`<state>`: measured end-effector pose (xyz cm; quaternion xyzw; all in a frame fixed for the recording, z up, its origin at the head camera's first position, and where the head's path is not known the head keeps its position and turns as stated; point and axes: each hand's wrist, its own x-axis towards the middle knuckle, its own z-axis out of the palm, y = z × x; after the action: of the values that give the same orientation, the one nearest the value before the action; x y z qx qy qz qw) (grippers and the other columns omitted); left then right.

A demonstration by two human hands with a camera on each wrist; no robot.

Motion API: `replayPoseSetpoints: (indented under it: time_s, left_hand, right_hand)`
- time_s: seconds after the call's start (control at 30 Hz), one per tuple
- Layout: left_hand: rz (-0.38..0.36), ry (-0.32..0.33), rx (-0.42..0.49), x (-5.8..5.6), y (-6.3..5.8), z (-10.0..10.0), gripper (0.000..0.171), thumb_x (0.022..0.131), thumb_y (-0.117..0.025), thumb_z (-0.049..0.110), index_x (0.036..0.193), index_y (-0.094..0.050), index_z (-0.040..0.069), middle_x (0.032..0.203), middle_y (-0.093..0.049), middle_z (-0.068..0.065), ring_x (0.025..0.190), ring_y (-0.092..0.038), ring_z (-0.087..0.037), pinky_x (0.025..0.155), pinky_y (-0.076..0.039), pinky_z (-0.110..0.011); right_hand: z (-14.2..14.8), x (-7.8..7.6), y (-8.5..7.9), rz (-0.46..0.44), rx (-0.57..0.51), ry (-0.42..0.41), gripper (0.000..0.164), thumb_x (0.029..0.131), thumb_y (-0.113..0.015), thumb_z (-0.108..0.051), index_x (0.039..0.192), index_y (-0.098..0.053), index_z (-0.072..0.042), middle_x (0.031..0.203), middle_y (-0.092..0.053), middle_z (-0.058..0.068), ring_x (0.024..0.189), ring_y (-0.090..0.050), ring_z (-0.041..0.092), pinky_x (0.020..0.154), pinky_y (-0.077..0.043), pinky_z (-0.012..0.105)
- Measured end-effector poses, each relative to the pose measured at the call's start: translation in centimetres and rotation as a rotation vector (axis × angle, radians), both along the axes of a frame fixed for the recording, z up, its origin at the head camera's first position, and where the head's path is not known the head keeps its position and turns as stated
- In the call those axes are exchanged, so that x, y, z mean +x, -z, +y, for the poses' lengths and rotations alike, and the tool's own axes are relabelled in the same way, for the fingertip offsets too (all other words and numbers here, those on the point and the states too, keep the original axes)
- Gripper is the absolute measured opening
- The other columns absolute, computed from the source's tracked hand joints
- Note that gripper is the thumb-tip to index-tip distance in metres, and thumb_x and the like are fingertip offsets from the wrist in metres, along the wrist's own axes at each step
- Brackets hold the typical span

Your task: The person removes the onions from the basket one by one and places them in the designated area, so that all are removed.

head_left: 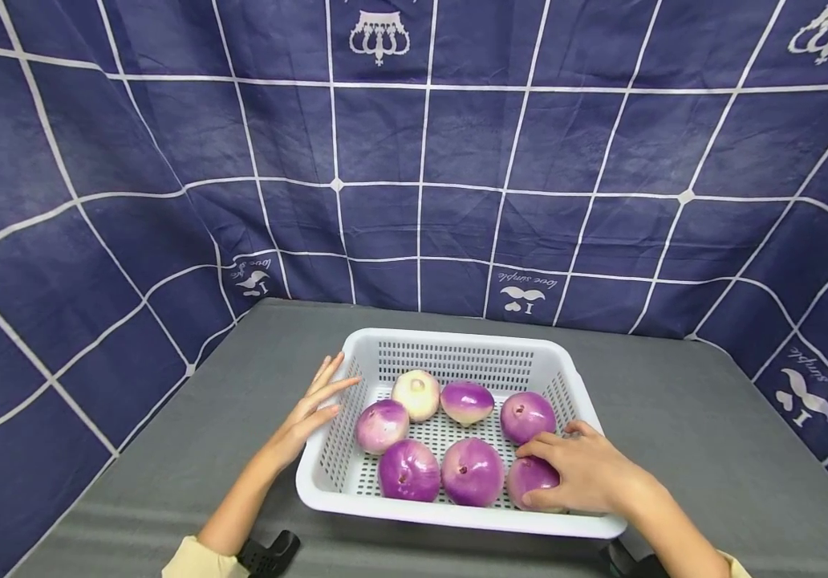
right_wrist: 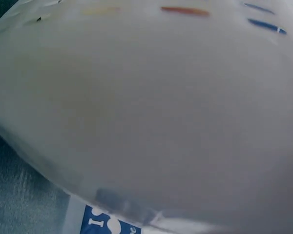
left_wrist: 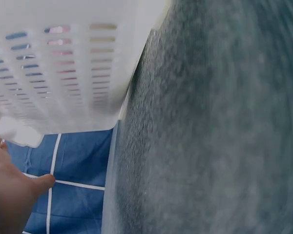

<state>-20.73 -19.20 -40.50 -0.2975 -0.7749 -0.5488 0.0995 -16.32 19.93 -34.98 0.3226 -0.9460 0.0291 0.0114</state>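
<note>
A white plastic basket with slotted walls holds several glossy purple-and-white turnips. My right hand reaches over the basket's right rim and grips a purple turnip in the front right corner, thumb on the near side and fingers across its top. Just behind it lies another purple turnip. My left hand rests at the basket's left rim with fingers extended. Nearest to it inside is a pinkish turnip. In the left wrist view, my left thumb sticks out beside the slotted wall. The right wrist view shows mostly basket wall.
A pale turnip and a two-toned turnip lie toward the back wall, with two more purple ones along the front. Grey cloth covers the table. A blue curtain with white grid lines surrounds it.
</note>
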Motion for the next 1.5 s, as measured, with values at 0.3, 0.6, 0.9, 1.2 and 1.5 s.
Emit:
replayPoseSetpoints:
  time_s: [0.3, 0.6, 0.9, 1.2, 1.5]
  left_hand:
    - [0.009, 0.063, -0.011, 0.0, 0.3, -0.1, 0.038, 0.08, -0.048, 0.004, 0.116, -0.056, -0.005, 0.143, -0.027, -0.023, 0.138, -0.002, 0.001, 0.098, 0.005, -0.07]
    - [0.022, 0.074, -0.03, -0.6, -0.2, -0.1, 0.038, 0.078, -0.048, 0.003, 0.115, -0.056, -0.003, 0.14, -0.027, -0.027, 0.138, -0.003, -0.002, 0.099, 0.003, -0.069]
    - [0.014, 0.035, 0.029, -0.4, 0.2, 0.3, 0.037, 0.077, -0.045, 0.001, 0.112, -0.057, -0.005, 0.141, -0.031, -0.02, 0.14, -0.004, -0.009, 0.102, 0.004, -0.064]
    - [-0.016, 0.018, 0.091, -0.3, 0.5, 0.7, 0.038, 0.076, -0.042, 0.0, 0.111, -0.058, -0.003, 0.142, -0.032, -0.019, 0.139, -0.005, -0.009, 0.103, 0.006, -0.062]
    - [-0.032, 0.01, 0.101, -0.2, 0.7, 0.5, 0.039, 0.075, -0.042, -0.001, 0.112, -0.056, -0.005, 0.142, -0.032, -0.016, 0.14, -0.004, -0.008, 0.103, 0.006, -0.061]
  right_hand:
    - [-0.3, 0.2, 0.0, -0.067, -0.019, 0.03, 0.047, 0.065, -0.066, -0.056, 0.104, -0.063, -0.03, 0.106, -0.062, -0.013, 0.086, -0.058, 0.004, 0.079, -0.032, 0.036]
    - [0.1, 0.5, -1.2, -0.129, -0.135, 0.069, 0.043, 0.068, -0.067, -0.05, 0.108, -0.06, -0.034, 0.112, -0.059, -0.018, 0.095, -0.056, 0.003, 0.081, -0.036, 0.036]
    - [1.6, 0.6, -2.4, -0.153, -0.282, 0.017, 0.053, 0.074, -0.063, -0.055, 0.121, -0.053, -0.034, 0.125, -0.053, -0.011, 0.108, -0.053, 0.012, 0.08, -0.046, 0.034]
    - [3.3, 0.2, -3.1, -0.143, -0.487, -0.077, 0.054, 0.077, -0.069, -0.033, 0.126, -0.05, -0.026, 0.127, -0.05, -0.008, 0.117, -0.041, -0.005, 0.092, -0.038, 0.016]
    - [4.7, -0.3, -3.9, -0.169, -0.628, -0.014, 0.063, 0.077, -0.07, -0.017, 0.133, -0.042, -0.019, 0.133, -0.042, -0.004, 0.116, -0.036, -0.011, 0.085, -0.044, 0.017]
